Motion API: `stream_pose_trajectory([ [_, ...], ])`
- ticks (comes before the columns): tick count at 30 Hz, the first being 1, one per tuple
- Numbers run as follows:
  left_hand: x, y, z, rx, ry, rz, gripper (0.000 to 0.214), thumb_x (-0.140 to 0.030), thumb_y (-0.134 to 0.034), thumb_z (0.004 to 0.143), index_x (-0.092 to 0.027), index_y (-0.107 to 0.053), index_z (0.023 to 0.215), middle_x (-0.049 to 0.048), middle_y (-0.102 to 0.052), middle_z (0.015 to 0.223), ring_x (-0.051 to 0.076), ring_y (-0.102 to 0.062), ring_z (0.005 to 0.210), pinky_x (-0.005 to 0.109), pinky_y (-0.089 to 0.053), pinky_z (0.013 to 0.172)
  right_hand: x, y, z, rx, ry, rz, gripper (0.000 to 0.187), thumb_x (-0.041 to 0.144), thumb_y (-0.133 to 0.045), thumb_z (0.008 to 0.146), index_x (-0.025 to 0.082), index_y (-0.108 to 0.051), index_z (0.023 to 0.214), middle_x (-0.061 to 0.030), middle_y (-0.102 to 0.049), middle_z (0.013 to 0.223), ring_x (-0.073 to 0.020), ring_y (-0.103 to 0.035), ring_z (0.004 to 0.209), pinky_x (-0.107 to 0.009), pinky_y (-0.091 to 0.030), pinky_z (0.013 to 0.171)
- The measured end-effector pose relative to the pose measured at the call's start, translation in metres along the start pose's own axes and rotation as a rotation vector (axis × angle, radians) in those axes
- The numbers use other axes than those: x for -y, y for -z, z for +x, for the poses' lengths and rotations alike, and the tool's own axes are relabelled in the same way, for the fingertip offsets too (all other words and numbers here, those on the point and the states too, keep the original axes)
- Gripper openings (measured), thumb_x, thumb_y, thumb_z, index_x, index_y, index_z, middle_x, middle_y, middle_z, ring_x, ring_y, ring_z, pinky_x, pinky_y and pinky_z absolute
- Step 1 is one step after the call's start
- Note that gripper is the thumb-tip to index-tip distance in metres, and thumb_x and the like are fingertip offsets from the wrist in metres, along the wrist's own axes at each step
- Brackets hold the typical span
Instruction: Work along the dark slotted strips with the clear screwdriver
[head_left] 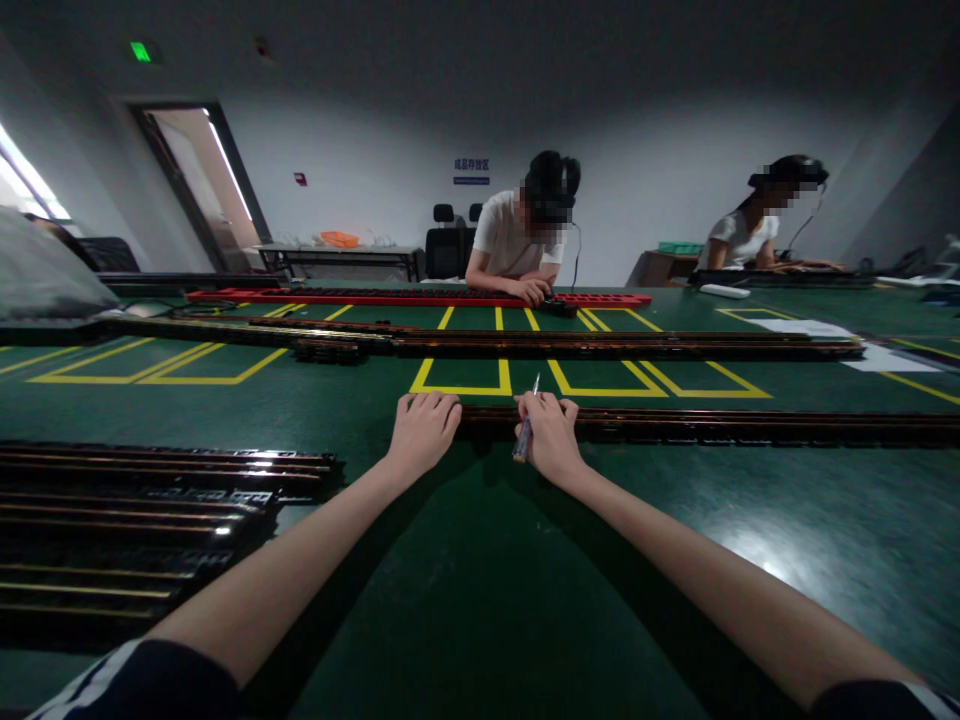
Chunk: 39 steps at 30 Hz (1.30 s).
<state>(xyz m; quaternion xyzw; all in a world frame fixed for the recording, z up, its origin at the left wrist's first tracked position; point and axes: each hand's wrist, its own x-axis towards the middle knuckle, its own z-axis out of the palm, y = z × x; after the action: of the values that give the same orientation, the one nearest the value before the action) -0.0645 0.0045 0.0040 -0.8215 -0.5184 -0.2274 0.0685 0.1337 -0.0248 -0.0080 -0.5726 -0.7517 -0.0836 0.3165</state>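
A long dark rail with copper-coloured strips (750, 425) lies crosswise on the green table in front of me. My left hand (424, 428) is closed over its left end, the fingertips curled down the far side. My right hand (553, 432) grips a screwdriver (523, 438) with a translucent purplish handle. The metal blade points up and away from me, and the handle end points back toward me. My right fingers also rest on the rail, a short way right of my left hand. The rail's far right end runs out of view.
Several dark rails (135, 520) lie stacked at the left. More long rails (600, 345) run across the table beyond my hands. Yellow tape outlines (461, 390) mark the green surface (465, 600). Behind, a person (517, 240) leans over a red rail (615, 300); another person (750, 235) sits at right.
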Motion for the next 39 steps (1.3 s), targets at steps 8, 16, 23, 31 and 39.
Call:
stream_pose_trajectory([
  [8,0.003,-0.001,0.001,-0.021,0.056,-0.089,0.041,-0.029,-0.023,0.095,-0.019,-0.062,0.102,0.0075,-0.066,0.108,0.020,-0.058,0.104,0.043,-0.032,0.100,-0.003,0.005,-0.003,-0.145,-0.133,0.126,0.014,0.011,-0.041,0.080,0.023,-0.042,0.073,-0.0092,-0.068,0.099,-0.0269,-0.056,0.096,-0.042,-0.036,0.080],
  [16,0.013,-0.002,0.007,0.019,0.242,-0.263,0.034,-0.028,-0.029,0.091,-0.020,-0.061,0.083,0.0057,-0.069,0.094,0.022,-0.061,0.093,0.040,-0.041,0.089,-0.001,0.007,0.000,-0.220,-0.135,0.422,0.007,0.016,-0.038,0.085,0.022,-0.043,0.084,-0.0089,-0.067,0.098,-0.0239,-0.061,0.094,-0.044,-0.039,0.084],
  [23,0.018,-0.002,0.008,0.095,0.297,-0.377,0.037,-0.032,-0.030,0.091,-0.020,-0.055,0.066,0.0037,-0.067,0.076,0.021,-0.062,0.079,0.034,-0.046,0.074,0.002,0.011,0.001,-0.272,-0.085,0.691,0.021,0.038,-0.038,0.093,0.023,-0.050,0.102,-0.0064,-0.065,0.096,-0.0205,-0.063,0.086,-0.038,-0.049,0.076],
  [31,0.026,-0.009,0.009,0.141,0.276,-0.433,0.040,-0.035,-0.030,0.091,-0.020,-0.054,0.063,0.0024,-0.065,0.070,0.019,-0.061,0.074,0.035,-0.046,0.074,0.009,0.012,0.006,-0.249,-0.142,0.797,0.032,0.051,-0.051,0.085,0.024,-0.064,0.097,-0.0050,-0.065,0.088,-0.0193,-0.061,0.074,-0.036,-0.052,0.065],
  [39,0.029,-0.012,0.009,0.109,0.240,-0.368,0.041,-0.034,-0.028,0.092,-0.019,-0.060,0.070,0.0035,-0.067,0.077,0.020,-0.061,0.080,0.038,-0.044,0.082,0.029,0.005,0.017,-0.095,-0.237,1.045,0.034,0.051,-0.052,0.083,0.019,-0.063,0.079,-0.0019,-0.062,0.072,-0.0134,-0.058,0.061,-0.028,-0.050,0.055],
])
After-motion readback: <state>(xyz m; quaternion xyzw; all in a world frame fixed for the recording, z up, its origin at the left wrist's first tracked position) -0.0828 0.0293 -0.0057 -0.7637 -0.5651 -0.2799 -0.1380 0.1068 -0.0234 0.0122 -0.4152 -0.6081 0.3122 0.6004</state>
